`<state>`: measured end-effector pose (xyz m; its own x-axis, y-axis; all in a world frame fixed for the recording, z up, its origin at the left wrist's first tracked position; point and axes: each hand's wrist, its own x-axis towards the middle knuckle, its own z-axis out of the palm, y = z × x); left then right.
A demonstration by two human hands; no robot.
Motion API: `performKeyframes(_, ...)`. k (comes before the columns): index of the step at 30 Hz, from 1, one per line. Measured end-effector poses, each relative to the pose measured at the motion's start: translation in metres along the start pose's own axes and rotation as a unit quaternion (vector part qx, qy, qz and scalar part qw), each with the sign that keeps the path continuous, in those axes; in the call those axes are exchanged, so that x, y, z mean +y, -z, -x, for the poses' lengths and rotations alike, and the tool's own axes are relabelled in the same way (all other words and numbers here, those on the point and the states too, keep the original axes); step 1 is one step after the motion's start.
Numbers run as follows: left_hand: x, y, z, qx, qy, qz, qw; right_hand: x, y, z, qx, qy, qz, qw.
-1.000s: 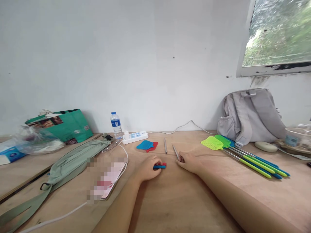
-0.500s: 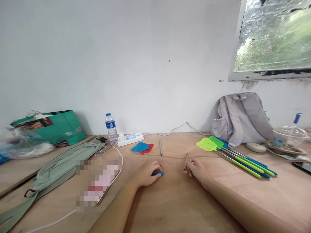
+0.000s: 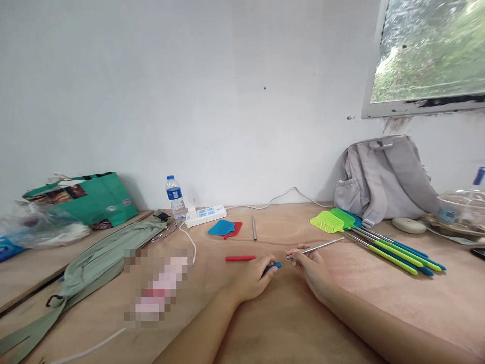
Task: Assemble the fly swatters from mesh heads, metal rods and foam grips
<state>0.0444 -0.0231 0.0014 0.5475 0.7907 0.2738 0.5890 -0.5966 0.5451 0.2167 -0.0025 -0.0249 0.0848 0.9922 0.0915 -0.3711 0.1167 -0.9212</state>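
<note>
My left hand (image 3: 259, 277) is closed around a blue handle (image 3: 273, 268), its end pointing right. Between the thumb and fingers of my right hand (image 3: 309, 263) is a thin metal rod (image 3: 322, 245), tilted up to the right, its near end a short gap from the blue handle. Beside my left hand a red handle (image 3: 240, 258) lies on the table. Farther back are a blue fly swatter head (image 3: 220, 227), a red fly swatter head (image 3: 235, 230) partly under it, and another metal rod (image 3: 254, 228).
Several fly swatters (image 3: 394, 255) with green and blue handles lie at right, before a grey backpack (image 3: 382, 177). A white power strip (image 3: 206, 215) and water bottle (image 3: 176, 197) stand at the back. At left are a green strap bag (image 3: 109, 253) and a green shopping bag (image 3: 102, 199).
My left hand has moved right with the blue handle, uncovering the red handle. My right hand has swung the metal rod so that its length points up to the right.
</note>
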Motion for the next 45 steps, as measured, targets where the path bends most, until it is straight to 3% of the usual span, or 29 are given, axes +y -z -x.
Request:
performKeyframes(7, 0.005, 0.003, 0.001, 0.027, -0.028, 0.027, 0.999, -0.006, -0.001, 0.007, -0.164, 0.038, 0.003, 0.986)
performKeyframes(15, 0.006, 0.004, 0.002, 0.080, -0.043, 0.078, 0.993, -0.022, 0.003, 0.006, -0.250, 0.034, 0.047, 0.967)
performKeyframes(22, -0.004, 0.005, 0.003, 0.127, -0.043, 0.036, 0.990, -0.015, 0.010, 0.002, -0.281, 0.015, 0.067, 0.957)
performKeyframes(28, -0.002, 0.007, 0.003, 0.156, -0.056, 0.043, 0.985, -0.020, 0.008, -0.002, -0.313, -0.049, 0.111, 0.942)
performKeyframes(36, 0.016, -0.007, 0.009, 0.125, -0.116, -0.011, 0.985, -0.005, -0.001, 0.007, -0.337, 0.044, 0.170, 0.925)
performKeyframes(45, 0.022, -0.009, 0.012, 0.132, -0.160, -0.094, 0.974, 0.000, 0.002, 0.020, -0.308, 0.019, 0.158, 0.938)
